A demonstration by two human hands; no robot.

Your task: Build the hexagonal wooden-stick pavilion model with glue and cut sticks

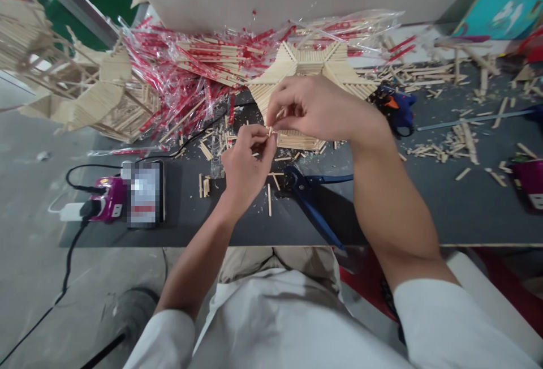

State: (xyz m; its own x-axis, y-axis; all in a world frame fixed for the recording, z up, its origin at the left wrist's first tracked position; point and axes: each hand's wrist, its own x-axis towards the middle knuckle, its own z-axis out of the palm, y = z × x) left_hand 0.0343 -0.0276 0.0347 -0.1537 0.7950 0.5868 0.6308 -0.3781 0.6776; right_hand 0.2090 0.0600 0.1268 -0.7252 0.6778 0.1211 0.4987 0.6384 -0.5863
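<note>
Between thumb and fingers, my left hand (250,158) pinches a tiny wooden stick piece (270,131). My right hand (316,103) meets it from above, its fingertips closed on the same piece. Behind the hands sits a pale roof-like structure (309,64) built from rows of thin sticks, partly covered by my right hand and forearm. Blue-handled cutters (311,202) lie open on the dark table just below the hands. Beside them are a few loose sticks (269,199). A blue glue gun (399,110) rests right of the structure.
Plastic-wrapped bundles of red-tipped sticks (199,60) pile up at the back. A larger stick model (97,89) stands at left. A phone (145,193) and purple power adapter (111,199) with cables lie near the left edge. Stick scraps (449,145) litter the right side.
</note>
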